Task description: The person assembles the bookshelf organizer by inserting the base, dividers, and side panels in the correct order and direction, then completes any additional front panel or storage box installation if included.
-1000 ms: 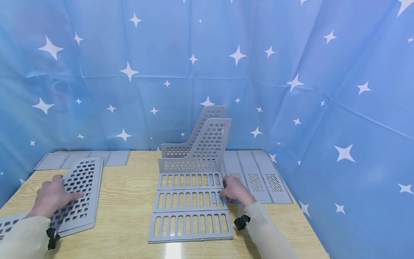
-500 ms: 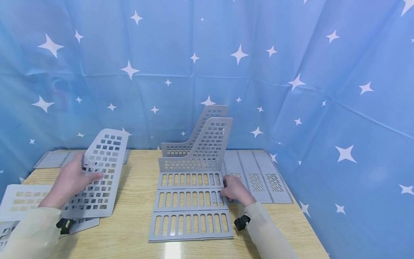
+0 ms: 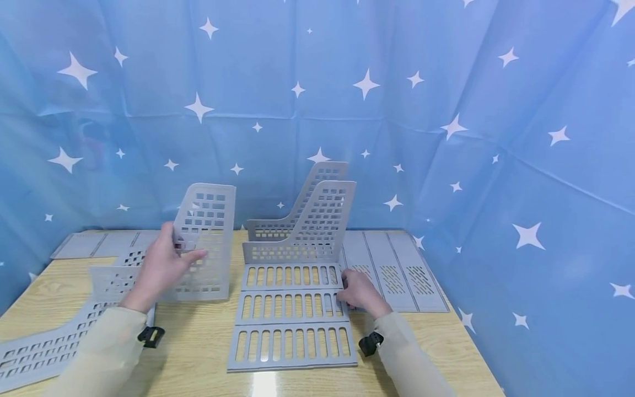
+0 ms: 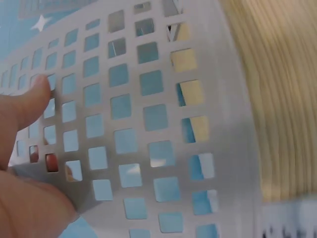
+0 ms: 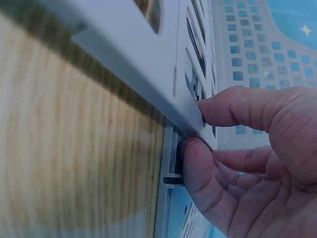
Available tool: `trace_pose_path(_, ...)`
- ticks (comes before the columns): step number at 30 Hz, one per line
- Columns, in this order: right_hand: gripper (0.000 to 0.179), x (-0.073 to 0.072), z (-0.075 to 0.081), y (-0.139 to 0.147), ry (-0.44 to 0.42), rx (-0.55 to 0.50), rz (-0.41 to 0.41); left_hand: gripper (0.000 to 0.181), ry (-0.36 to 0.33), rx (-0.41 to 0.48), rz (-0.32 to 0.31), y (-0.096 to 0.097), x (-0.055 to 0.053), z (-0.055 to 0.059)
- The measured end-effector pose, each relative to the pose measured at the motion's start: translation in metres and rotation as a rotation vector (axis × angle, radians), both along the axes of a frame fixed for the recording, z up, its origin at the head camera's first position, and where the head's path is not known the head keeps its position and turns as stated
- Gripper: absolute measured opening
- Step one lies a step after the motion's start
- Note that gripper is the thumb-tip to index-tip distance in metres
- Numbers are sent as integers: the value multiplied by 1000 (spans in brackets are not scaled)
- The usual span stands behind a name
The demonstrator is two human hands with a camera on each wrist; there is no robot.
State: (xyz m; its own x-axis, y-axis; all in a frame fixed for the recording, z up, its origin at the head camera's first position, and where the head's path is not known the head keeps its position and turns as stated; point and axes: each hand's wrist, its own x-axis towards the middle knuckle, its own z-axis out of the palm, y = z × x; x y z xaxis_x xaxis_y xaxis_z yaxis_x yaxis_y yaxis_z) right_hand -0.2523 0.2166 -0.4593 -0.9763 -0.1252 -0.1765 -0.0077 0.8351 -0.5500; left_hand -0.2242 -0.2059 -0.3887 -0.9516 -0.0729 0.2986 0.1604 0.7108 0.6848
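In the head view, my left hand [image 3: 161, 264] grips a light grey perforated side panel [image 3: 226, 242] by its left edge, thumb across the near face. The panel stands roughly upright, left of the grey slotted base [image 3: 292, 320]. Whether its lower edge touches the table cannot be told. My right hand [image 3: 364, 289] pinches the right edge of that base between thumb and fingers [image 5: 198, 168]. Two similar side panels [image 3: 317, 220] rise from the base's far end, one behind the other.
More perforated panels [image 3: 54, 342] lie on the wooden table [image 3: 188, 342] under and beside my left arm. A ribbed grey sheet [image 3: 79, 246] lies at the back left. Another sheet [image 3: 397, 259] with vent slots lies right of the base. A blue starry curtain [image 3: 397, 138] hangs behind.
My left hand has lifted a perforated panel off the pile at left and carried it rightward toward the base, tipping it upright. My right hand has stayed at the base's edge.
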Motion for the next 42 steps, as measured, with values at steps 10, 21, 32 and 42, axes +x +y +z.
trace_pose_path(10,28,2,-2,-1,6,-5,7,54,104,45,-5,21,-9,-16)
trace_pose_path(21,25,1,-2,0,22,-5,13,51,94,84,-13,21,-7,-29)
trace_pose_path(32,11,7,-1,2,105,10,64,46,49,83,-20,-1,1,-44)
trace_pose_path(42,8,9,-5,3,91,-38,66,36,79,145,-42,30,0,-48)
